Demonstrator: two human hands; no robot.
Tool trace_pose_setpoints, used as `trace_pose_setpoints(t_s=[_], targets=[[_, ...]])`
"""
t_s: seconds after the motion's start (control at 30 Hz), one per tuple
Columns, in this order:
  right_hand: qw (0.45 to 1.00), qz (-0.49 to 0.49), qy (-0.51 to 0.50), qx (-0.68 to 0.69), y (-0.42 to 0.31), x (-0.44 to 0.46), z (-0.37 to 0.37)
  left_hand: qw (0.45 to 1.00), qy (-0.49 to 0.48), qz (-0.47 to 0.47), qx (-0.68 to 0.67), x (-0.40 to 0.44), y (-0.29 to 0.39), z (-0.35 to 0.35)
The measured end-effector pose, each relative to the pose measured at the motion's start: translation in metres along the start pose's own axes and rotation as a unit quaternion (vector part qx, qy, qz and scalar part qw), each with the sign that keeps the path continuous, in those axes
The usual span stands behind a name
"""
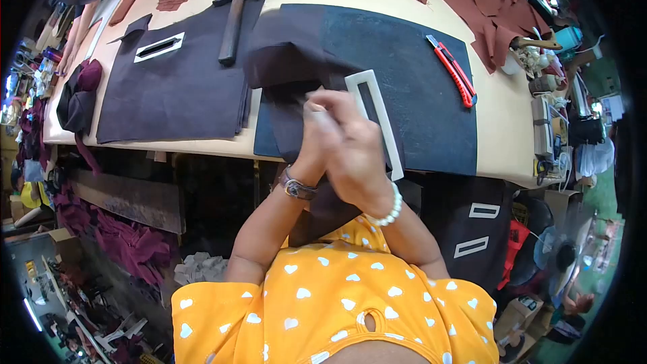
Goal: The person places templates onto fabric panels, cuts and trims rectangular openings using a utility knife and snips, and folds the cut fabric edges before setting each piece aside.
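Observation:
A dark brown fabric piece (286,67) rises in a blurred fold above the dark cutting mat, and more of it hangs below my wrists. My left hand (312,138), with a watch at the wrist, is closed against this fabric, partly hidden behind the other hand. Pressed up against it, my right hand (354,145) with the bead bracelet has its fingers curled in. Motion smears these fingers, and what lies between them cannot be made out. Right beside the right hand, a white slotted rectangular frame (377,121) lies slanted over the mat's near edge.
On the dark mat (411,74) lies a red box cutter (451,71). Left of it, a hammer (232,30) rests on stacked dark fabric (175,94) with another white slotted frame (159,47). Rust-brown fabric (485,0) covers the far right. Two more frames lie on dark fabric below the table.

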State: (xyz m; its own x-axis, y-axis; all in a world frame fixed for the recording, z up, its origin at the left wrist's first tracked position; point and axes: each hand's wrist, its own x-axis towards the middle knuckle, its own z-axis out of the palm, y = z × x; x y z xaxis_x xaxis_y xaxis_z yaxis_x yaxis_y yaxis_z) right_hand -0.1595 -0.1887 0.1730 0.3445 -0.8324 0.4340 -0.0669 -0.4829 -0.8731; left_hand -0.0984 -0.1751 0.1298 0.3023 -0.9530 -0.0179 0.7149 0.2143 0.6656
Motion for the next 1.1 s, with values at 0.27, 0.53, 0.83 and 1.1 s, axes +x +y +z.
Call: trace_pose_setpoints(t_s=[0.27,0.53,0.83,1.1], targets=[[0.908,0.307,0.081,0.273,0.028,-0.036,-0.052,0.989,0.09,-0.098,0.06,0.014,0.005,0.001],[0.898,0.365,0.04,0.24,0.031,-0.035,-0.064,0.993,0.062,-0.075,0.063,0.008,0.002,0.001],[0.888,0.371,0.035,0.269,0.026,-0.023,-0.068,0.987,0.001,-0.043,0.155,0.005,0.009,0.002],[0.892,0.356,0.037,0.277,0.027,-0.026,-0.064,0.988,0.007,-0.034,0.151,0.001,0.009,0.002]])
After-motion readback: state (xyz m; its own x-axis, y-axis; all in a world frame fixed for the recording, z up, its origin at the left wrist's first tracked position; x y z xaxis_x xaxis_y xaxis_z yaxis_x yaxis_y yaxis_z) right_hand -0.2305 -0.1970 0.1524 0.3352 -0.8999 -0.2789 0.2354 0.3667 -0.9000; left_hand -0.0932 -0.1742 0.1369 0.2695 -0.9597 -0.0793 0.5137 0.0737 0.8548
